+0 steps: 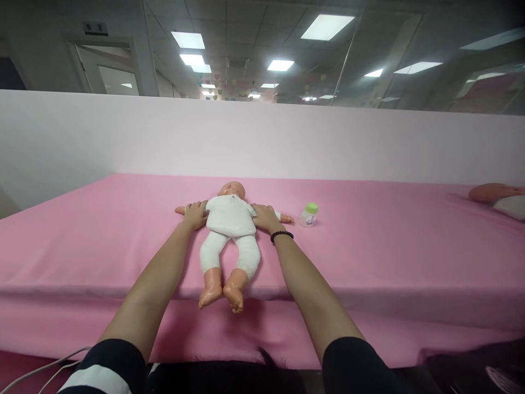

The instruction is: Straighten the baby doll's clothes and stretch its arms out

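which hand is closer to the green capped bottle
Right. The right hand rests on the baby doll beside the green capped bottle, with the doll's hand between them; the left hand lies on the doll's far side, farther away.

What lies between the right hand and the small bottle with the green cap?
In the head view, the outstretched hand of the baby doll reaches past the right hand, then a strip of pink mat comes before the small bottle.
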`<state>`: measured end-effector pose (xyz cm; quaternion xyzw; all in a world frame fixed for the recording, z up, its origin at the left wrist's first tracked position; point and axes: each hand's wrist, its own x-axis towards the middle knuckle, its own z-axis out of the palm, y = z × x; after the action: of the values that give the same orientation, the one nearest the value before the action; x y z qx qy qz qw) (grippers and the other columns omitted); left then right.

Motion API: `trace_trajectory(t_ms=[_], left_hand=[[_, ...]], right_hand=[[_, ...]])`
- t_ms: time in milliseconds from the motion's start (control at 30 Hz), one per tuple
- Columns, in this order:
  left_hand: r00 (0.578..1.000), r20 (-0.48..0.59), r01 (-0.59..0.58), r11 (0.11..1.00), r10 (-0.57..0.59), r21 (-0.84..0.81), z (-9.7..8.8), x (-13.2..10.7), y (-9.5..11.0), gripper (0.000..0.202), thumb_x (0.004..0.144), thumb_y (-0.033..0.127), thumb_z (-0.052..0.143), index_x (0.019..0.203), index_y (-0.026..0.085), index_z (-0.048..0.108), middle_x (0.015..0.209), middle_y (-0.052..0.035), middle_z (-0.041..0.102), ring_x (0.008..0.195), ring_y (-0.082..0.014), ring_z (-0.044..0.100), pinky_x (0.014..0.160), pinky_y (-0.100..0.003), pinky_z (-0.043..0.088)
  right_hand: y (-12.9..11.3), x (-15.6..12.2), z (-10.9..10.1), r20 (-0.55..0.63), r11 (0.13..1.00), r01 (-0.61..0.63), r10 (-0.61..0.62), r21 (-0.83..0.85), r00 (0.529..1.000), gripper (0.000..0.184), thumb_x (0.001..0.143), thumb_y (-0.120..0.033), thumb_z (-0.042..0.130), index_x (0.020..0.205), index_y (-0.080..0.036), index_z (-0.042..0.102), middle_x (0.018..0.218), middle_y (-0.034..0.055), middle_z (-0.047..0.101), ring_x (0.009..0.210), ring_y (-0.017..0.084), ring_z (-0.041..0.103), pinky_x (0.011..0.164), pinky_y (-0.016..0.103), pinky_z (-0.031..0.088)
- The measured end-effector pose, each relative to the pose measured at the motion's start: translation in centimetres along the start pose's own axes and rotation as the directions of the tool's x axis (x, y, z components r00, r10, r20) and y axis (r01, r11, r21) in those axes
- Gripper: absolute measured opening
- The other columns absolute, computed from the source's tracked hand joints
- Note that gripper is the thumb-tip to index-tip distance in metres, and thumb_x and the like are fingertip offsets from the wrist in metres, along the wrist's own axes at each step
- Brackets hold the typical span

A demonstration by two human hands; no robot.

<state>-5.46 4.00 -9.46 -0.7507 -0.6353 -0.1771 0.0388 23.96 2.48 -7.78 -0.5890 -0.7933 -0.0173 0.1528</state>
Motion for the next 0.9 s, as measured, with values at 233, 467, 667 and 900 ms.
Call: trace_trajectory(t_ms=[233, 467, 667, 900], left_hand=[[0.996, -0.042, 0.086, 0.995, -0.084, 0.055, 0.1, 0.4, 0.6, 0.037, 0.098, 0.041, 0.046, 0.125, 0.017, 0.057, 0.128, -0.0197, 0.063, 0.121, -0.0367, 0.057, 0.101, -0.045, 0.039], [0.993, -0.005, 0.114, 0.990, -0.114, 0.080, 0.1, 1.0, 0.8, 0.032, 0.097, 0.037, 0.047, 0.118, 0.016, 0.059, 0.113, -0.0188, 0.070, 0.108, -0.0361, 0.064, 0.094, -0.045, 0.042], [0.991, -0.017, 0.136, 0.987, -0.136, 0.083, 0.1, 1.1, 0.1, 0.031, 0.095, 0.035, 0.051, 0.121, 0.018, 0.058, 0.126, -0.0200, 0.065, 0.120, -0.0373, 0.059, 0.100, -0.046, 0.039], [0.969, -0.063, 0.240, 0.971, -0.239, 0.017, -0.2, 0.6, -1.5, 0.034, 0.093, 0.043, 0.055, 0.119, 0.021, 0.060, 0.123, -0.0194, 0.066, 0.120, -0.0390, 0.058, 0.101, -0.050, 0.039]], right_hand=[[-0.4, 0.2, 0.6, -0.011, 0.995, -0.091, 0.090, -0.050, 0.996, 0.043, 0.100, -0.043, 0.063, 0.133, -0.016, 0.059, 0.135, 0.0119, 0.059, 0.121, 0.027, 0.060, 0.104, 0.051, 0.050], [0.0, 1.0, 1.4, -0.051, 0.979, -0.190, 0.187, -0.075, 0.981, 0.041, 0.100, -0.041, 0.064, 0.133, -0.016, 0.060, 0.135, 0.0120, 0.059, 0.120, 0.027, 0.060, 0.103, 0.050, 0.052], [0.8, 1.6, 1.9, -0.081, 0.965, -0.257, 0.252, -0.061, 0.964, 0.041, 0.100, -0.042, 0.063, 0.131, -0.016, 0.060, 0.133, 0.0116, 0.059, 0.117, 0.025, 0.061, 0.101, 0.048, 0.052], [3.3, 1.5, 2.0, -0.144, 0.898, -0.438, 0.431, -0.025, 0.891, 0.034, 0.100, -0.040, 0.060, 0.123, -0.015, 0.062, 0.122, 0.0104, 0.062, 0.113, 0.025, 0.060, 0.102, 0.048, 0.047]])
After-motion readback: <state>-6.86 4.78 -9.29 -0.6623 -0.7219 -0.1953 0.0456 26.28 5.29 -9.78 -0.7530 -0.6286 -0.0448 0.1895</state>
